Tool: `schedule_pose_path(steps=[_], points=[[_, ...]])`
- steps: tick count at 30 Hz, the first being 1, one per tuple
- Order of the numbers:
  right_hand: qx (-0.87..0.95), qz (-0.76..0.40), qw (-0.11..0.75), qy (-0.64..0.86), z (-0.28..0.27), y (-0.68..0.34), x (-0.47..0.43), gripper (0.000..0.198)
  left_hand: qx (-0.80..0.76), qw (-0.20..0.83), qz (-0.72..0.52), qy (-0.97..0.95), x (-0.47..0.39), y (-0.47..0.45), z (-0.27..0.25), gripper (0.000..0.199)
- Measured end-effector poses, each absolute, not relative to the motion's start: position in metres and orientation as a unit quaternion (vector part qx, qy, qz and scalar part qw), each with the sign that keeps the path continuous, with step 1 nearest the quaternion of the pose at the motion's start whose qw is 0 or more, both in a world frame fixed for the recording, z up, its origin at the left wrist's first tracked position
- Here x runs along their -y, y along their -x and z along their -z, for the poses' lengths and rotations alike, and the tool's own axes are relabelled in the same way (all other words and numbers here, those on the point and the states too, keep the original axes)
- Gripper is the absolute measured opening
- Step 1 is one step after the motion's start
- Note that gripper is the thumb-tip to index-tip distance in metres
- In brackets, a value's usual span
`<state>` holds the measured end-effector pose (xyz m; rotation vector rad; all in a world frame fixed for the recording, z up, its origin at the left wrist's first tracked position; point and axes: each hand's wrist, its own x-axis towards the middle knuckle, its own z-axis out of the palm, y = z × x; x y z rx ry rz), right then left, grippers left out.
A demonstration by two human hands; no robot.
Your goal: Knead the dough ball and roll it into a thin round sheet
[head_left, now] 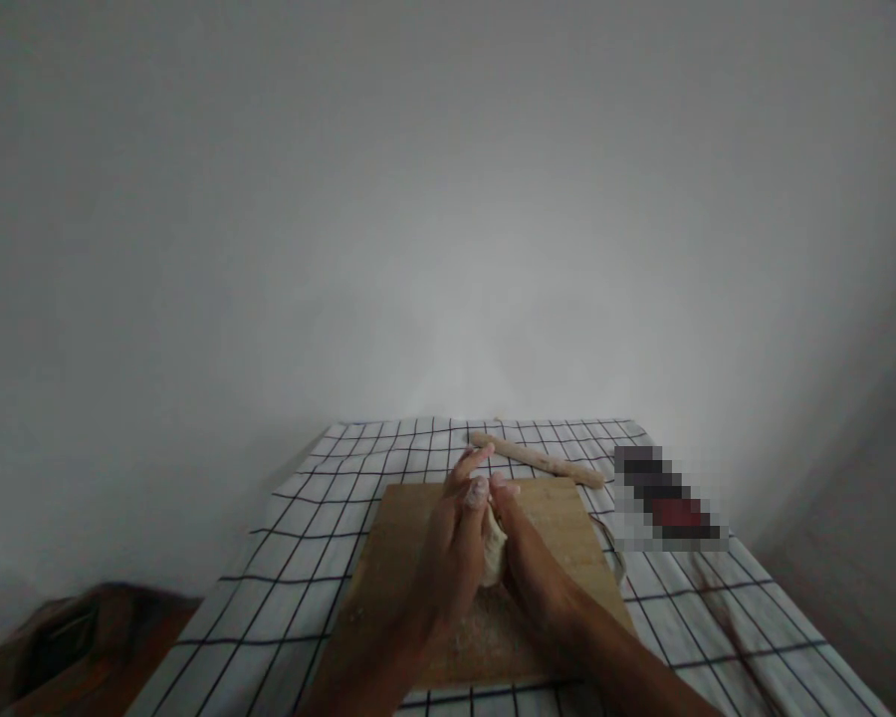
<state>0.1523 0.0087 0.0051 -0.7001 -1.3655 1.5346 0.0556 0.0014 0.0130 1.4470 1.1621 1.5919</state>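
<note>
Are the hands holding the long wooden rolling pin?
No, the left hand and right hand hold pale dough; the rolling pin lies on white, black-lined cloth.

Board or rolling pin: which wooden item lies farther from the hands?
The rolling pin, lying slantwise on the checked cloth past the far edge of the board; the board sits directly under the left hand and right hand.

I see the board (563, 523) on the table (291, 558), the dough (495, 548) between left hand (454, 533) and right hand (527, 548), the rolling pin (538, 459) behind.
</note>
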Motion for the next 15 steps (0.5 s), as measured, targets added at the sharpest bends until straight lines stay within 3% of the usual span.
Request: schedule_pose_path(steps=[7,12,15], points=[[0.570,-0.626,0.442,0.296,-0.010,-0.154,-0.006,0.068,-0.519,0.335,-0.641,-0.456,-0.006,-0.043,-0.026,0.048],[0.640,-0.475,0.495,0.348,-0.003,-0.159,-0.005,0.029,-0.534,0.315,-0.660,-0.424,-0.016,-0.025,-0.031,0.049],[0.688,-0.416,0.485,0.343,-0.006,-0.161,-0.001,0.032,-0.570,0.320,-0.615,-0.441,-0.017,-0.022,-0.024,0.056]])
